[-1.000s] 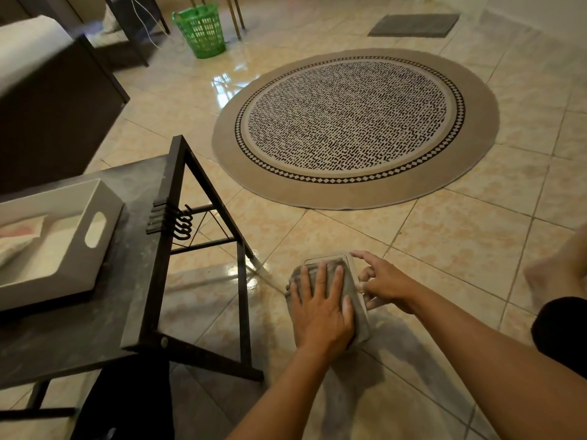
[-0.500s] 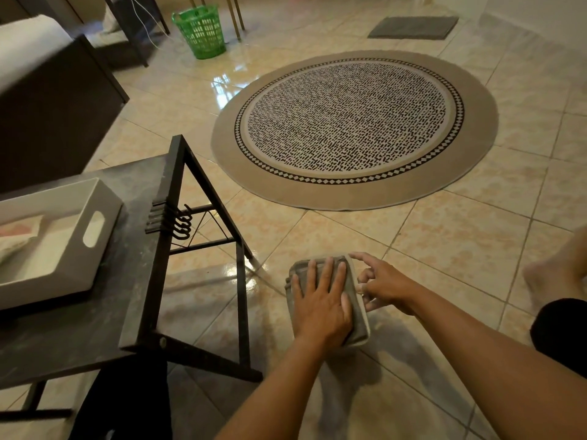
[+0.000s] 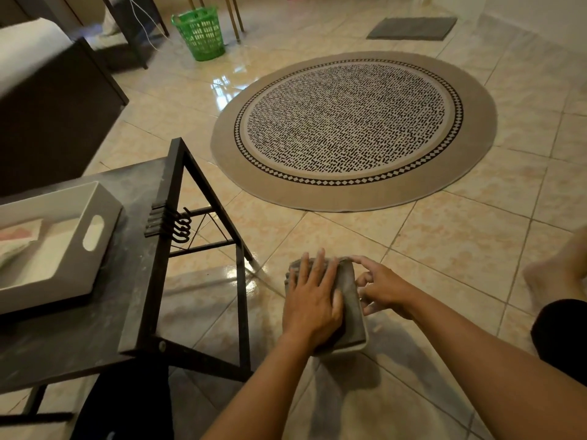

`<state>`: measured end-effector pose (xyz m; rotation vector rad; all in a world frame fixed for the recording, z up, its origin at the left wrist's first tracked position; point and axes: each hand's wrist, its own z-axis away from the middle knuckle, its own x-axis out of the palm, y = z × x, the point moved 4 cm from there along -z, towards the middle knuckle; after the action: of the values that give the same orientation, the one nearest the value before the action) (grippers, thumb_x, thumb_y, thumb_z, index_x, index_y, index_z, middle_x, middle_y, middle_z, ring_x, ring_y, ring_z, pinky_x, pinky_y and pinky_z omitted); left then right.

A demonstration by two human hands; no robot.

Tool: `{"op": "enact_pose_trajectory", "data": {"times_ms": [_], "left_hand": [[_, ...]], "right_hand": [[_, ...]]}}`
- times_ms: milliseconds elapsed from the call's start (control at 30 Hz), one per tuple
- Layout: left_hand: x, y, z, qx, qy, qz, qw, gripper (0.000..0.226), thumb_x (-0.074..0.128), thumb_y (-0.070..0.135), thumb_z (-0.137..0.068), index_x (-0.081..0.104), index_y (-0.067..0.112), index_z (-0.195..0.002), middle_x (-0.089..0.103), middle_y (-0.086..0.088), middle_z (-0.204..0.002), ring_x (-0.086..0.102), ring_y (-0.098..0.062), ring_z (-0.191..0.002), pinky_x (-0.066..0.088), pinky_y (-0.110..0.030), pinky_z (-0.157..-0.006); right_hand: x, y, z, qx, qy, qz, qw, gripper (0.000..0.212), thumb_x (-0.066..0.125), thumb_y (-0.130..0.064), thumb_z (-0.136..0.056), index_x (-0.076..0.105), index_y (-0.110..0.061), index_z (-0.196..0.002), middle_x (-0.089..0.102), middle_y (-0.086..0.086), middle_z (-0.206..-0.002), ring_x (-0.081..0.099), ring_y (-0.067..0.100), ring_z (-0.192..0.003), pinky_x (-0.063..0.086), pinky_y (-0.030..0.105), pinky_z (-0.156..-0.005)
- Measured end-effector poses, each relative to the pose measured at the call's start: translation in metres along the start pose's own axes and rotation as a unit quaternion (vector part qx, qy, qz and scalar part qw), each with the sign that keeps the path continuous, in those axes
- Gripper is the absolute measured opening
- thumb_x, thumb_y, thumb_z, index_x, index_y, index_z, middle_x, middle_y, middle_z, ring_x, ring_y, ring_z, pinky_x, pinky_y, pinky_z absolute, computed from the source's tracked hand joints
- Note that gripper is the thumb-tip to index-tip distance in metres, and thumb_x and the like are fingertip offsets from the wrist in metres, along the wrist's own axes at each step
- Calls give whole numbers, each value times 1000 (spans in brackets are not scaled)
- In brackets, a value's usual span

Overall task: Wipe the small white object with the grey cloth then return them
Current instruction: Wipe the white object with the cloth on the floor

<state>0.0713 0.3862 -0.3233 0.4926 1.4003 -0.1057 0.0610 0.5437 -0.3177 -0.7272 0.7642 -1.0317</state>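
The small white object (image 3: 351, 348) is a rectangular piece lying on the tiled floor in front of me; only its pale near rim and right edge show. The grey cloth (image 3: 349, 296) covers most of its top. My left hand (image 3: 313, 304) lies flat on the cloth with fingers spread, pressing it down. My right hand (image 3: 386, 289) is at the object's right side, with fingertips and thumb curled onto its edge and far corner.
A black metal-framed table (image 3: 152, 281) stands close on the left, holding a white tray (image 3: 98, 217), with hooks on its side rail. A round patterned rug (image 3: 352, 128) lies ahead. Farther off are a green basket (image 3: 198, 33), a grey mat (image 3: 413, 28) and my leg (image 3: 562, 274).
My left hand slid the cloth slightly away from me, uncovering the object's near rim. My right hand stayed at the right edge.
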Motion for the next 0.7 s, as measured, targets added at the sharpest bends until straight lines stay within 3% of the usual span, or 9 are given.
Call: {"op": "enact_pose_trajectory", "data": {"times_ms": [167,367,567,700], "left_hand": [[15,5,8,17,-11,-52,998,64,17,56,-100,-12,36,-155,-22,3,-162,-30,-23,-145,-21,-48,-114],[11,-9,2,-69,-4,-16,997,64,16,53,-100,-13,35,-154,-20,3,-163,-26,-23,-146,-10,-53,-119],[17,13,0,-28,-3,-47,998,62,17,46,-102,-12,33,-155,-23,5,-161,-26,-26,-146,-17,-51,-116],[11,-11,-11,-51,-5,-14,999,61,17,46,-101,-14,35,-153,-18,4,-163,-25,-23,-147,-8,-53,-119]], "right_hand": [[2,0,-2,-5,-4,-7,1000,78,48,16,-87,34,-31,-146,58,13,-87,62,24,-75,63,41,-66],[2,1,-1,-8,12,-16,1000,73,56,11,-90,36,-31,-147,52,14,-89,58,23,-71,62,52,-75],[2,2,-3,-3,13,-11,1000,77,48,16,-88,34,-30,-148,55,11,-84,59,23,-72,62,45,-69],[3,1,0,-7,20,-10,1000,74,55,11,-90,34,-30,-148,54,12,-88,59,21,-71,63,44,-71]]}}
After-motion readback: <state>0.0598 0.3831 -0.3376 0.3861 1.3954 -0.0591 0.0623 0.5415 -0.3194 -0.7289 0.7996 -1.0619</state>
